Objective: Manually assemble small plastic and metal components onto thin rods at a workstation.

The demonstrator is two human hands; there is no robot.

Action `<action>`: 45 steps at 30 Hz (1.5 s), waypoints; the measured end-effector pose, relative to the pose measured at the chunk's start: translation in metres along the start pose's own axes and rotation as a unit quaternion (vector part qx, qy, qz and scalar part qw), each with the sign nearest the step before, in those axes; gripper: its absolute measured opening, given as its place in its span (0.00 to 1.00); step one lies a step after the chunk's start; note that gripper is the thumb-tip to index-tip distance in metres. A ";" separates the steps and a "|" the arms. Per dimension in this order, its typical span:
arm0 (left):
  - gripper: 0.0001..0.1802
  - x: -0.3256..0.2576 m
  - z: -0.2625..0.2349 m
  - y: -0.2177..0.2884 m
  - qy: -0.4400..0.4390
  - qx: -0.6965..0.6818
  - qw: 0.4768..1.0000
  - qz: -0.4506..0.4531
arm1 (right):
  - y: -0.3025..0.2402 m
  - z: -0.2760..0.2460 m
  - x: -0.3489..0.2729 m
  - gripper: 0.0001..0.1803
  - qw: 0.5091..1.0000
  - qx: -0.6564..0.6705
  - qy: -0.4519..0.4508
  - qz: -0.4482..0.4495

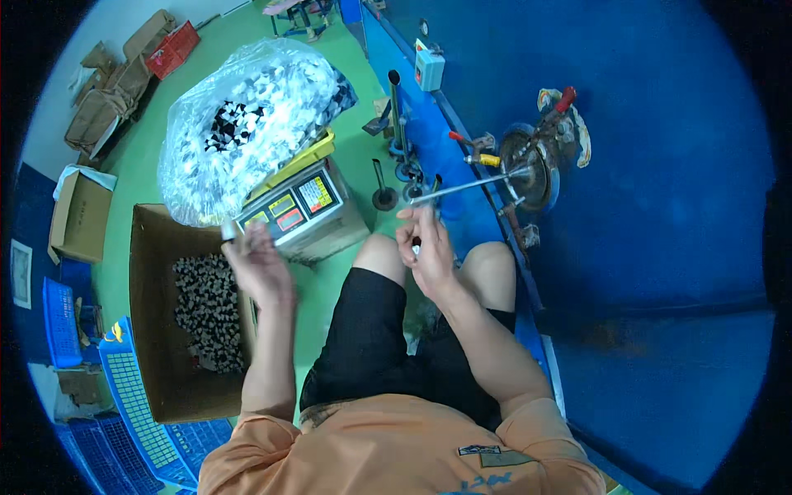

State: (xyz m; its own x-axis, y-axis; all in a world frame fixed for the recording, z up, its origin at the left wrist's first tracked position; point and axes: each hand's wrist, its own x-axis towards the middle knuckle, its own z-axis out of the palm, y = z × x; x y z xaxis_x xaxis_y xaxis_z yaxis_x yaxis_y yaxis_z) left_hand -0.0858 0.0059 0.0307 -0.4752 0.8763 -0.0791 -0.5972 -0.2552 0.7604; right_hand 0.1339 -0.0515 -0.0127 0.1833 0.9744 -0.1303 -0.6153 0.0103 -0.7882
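Observation:
My left hand (262,268) is raised above the right edge of a cardboard box (148,330), smeared by motion. A small white thing (228,230) shows at a fingertip; I cannot make out whether it is a part or a finger cover. My right hand (429,256) is over my knees, fingers bent around a small black-and-white piece (417,245), mostly hidden. Just beyond those fingertips is the end of a long metal lever (462,189); contact is unclear. Many dark-and-white pieces (210,309) lie in the box. A clear plastic bag (186,177) holds similar white-and-black pieces.
The bag rests on a yellow-edged tray (318,150) over a scale (289,210). The lever joins a round metal fixture (532,177) at the blue machine or bench on my right. Metal posts (395,107) stand ahead. Blue crates (136,404) lie left.

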 end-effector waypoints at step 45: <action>0.04 -0.045 0.055 -0.076 -0.323 0.139 0.893 -0.280 | -0.002 -0.006 0.013 0.26 0.996 -0.050 0.076 -0.013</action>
State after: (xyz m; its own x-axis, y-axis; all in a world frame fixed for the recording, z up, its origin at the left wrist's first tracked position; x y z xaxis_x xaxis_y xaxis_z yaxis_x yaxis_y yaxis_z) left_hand 0.0171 0.0085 0.0119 0.3735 0.9104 -0.1778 -0.3981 0.3304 0.8558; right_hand 0.1420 -0.0397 -0.0166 0.3171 0.9287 -0.1924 -0.5308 0.0057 -0.8475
